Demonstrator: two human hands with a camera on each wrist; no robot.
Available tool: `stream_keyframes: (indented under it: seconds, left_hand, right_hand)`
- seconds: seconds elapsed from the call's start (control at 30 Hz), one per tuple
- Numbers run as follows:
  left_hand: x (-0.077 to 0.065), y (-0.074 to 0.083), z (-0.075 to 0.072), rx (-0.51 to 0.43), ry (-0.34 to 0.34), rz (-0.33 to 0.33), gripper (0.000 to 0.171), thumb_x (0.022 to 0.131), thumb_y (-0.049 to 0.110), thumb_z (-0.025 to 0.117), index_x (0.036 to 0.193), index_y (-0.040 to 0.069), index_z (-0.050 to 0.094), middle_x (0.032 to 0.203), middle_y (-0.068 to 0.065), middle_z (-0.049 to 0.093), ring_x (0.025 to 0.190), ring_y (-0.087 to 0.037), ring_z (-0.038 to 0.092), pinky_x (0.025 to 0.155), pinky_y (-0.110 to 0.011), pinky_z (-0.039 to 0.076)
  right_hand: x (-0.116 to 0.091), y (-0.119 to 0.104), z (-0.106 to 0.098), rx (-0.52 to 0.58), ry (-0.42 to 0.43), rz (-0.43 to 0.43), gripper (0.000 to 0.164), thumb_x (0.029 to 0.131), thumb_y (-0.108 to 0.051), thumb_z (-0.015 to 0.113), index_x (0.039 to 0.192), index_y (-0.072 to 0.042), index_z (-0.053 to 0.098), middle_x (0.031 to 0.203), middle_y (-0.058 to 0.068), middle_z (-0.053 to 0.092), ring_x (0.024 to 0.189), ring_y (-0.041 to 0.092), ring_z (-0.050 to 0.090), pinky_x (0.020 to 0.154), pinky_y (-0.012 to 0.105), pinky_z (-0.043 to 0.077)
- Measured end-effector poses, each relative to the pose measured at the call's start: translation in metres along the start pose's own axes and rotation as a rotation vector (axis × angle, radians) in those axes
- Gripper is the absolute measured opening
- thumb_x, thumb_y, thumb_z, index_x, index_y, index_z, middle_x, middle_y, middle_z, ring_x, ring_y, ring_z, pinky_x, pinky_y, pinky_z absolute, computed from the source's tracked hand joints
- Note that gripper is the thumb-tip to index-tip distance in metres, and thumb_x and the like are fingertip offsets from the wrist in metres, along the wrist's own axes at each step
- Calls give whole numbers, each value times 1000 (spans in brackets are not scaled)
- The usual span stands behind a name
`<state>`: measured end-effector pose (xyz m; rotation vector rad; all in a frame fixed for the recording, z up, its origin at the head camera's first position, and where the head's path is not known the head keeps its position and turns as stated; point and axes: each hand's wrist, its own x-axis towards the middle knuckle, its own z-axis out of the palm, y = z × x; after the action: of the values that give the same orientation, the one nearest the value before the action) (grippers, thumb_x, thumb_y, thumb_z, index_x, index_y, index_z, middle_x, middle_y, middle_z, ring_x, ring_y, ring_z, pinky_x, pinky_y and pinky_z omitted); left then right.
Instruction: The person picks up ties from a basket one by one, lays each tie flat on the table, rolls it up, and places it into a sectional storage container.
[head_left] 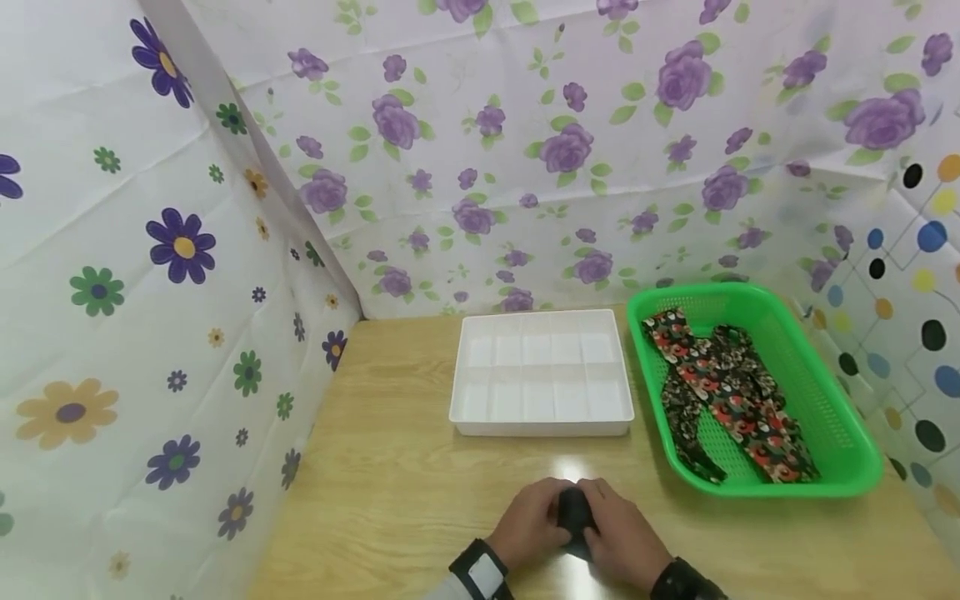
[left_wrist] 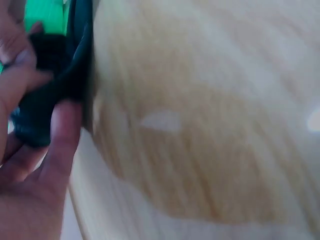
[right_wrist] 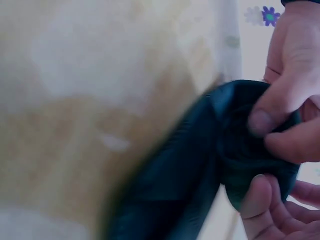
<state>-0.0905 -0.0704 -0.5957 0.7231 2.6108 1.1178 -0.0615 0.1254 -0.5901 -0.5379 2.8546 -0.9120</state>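
Observation:
Both hands meet low in the middle of the head view, around a dark cloth strip [head_left: 576, 515]. My left hand [head_left: 527, 521] grips it from the left, and my right hand [head_left: 624, 533] holds it from the right. In the right wrist view the dark green-black strip [right_wrist: 172, 175] is partly rolled, its coil pinched among fingers of both hands and a flat length trailing down toward the table. The left wrist view shows the same dark cloth [left_wrist: 37, 117] with fingertips pressed on it; part of the roll is hidden by the fingers.
Behind the hands lies a white divided tray [head_left: 543, 429] with several compartments. To the right, a green plastic basket [head_left: 847, 433] holds patterned cloth pieces [head_left: 720, 383]. Floral sheets [head_left: 487, 167] border the wooden table [head_left: 375, 467] at the back and left, a dotted one at the right.

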Motion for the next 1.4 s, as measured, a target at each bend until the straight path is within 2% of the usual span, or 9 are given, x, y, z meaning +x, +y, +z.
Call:
stream_keyframes:
  seconds: [0.3, 0.47, 0.57, 0.67, 0.8, 0.9, 1.0, 1.1, 1.4]
  left_hand:
    - [2, -9, 2, -59, -76, 2, 62, 73, 2, 87, 126, 23, 65, 106, 11, 62, 78, 4, 53, 68, -14, 49]
    - [3, -7, 4, -25, -70, 25, 64, 74, 3, 88, 128, 24, 64, 113, 10, 63, 85, 2, 52, 72, -14, 47]
    - [3, -7, 7, -17, -57, 24, 62, 74, 4, 88, 128, 24, 64, 112, 10, 63, 84, 2, 51, 72, -15, 47]
    - [2, -8, 13, -5, -22, 30, 61, 72, 3, 89, 125, 22, 64, 108, 8, 63, 82, 3, 51, 70, -15, 47]
    - [5, -7, 16, 42, 82, 43, 61, 71, 2, 89, 124, 18, 63, 112, 4, 66, 91, 0, 56, 78, -17, 51]
    - [13, -7, 11, 78, 175, 44, 62, 70, 1, 88, 124, 16, 62, 117, 1, 67, 96, -4, 58, 83, -19, 53]
    - [18, -9, 8, 71, 219, 27, 65, 69, -1, 87, 126, 16, 61, 116, 0, 65, 90, -5, 57, 78, -18, 51]
    - [19, -10, 5, 34, 198, 2, 66, 72, 0, 87, 130, 16, 61, 115, 0, 64, 85, -5, 54, 74, -16, 49]
    - [18, -13, 3, 21, 91, -40, 58, 79, 31, 92, 128, 17, 63, 115, 3, 68, 98, -3, 59, 87, -22, 51]
  right_hand:
    - [-13, 14, 17, 171, 114, 131, 54, 83, 4, 74, 130, -11, 54, 124, 4, 65, 113, 17, 66, 95, 42, 57]
    - [-14, 16, 17, 352, 98, 264, 52, 85, 8, 69, 130, -11, 52, 94, 1, 59, 82, 10, 55, 71, 26, 46]
    - [-14, 15, 15, 427, 79, 304, 50, 84, 10, 68, 127, -11, 53, 84, 2, 53, 72, 12, 48, 64, 25, 39]
    - [-11, 10, 9, 309, 46, 258, 53, 82, 4, 74, 129, -11, 55, 101, 3, 63, 87, 13, 61, 75, 30, 51]
    - [2, 3, -2, 42, 27, 95, 68, 79, -5, 81, 141, -11, 55, 135, 7, 62, 115, 25, 68, 94, 48, 58]
    - [17, 3, -6, -30, 80, 0, 70, 79, -3, 80, 143, -9, 54, 136, 10, 61, 114, 28, 69, 93, 47, 59]
    - [26, 8, -6, 0, 153, -39, 65, 78, 1, 78, 138, -6, 57, 128, 10, 64, 111, 26, 69, 91, 44, 59]
    - [30, 13, -3, 72, 175, -45, 59, 79, 0, 77, 134, -4, 59, 121, 10, 66, 107, 25, 68, 89, 44, 58]
    - [24, 22, 5, 429, 78, 98, 47, 87, 2, 75, 130, -10, 61, 91, 0, 58, 71, 9, 50, 63, 23, 43]
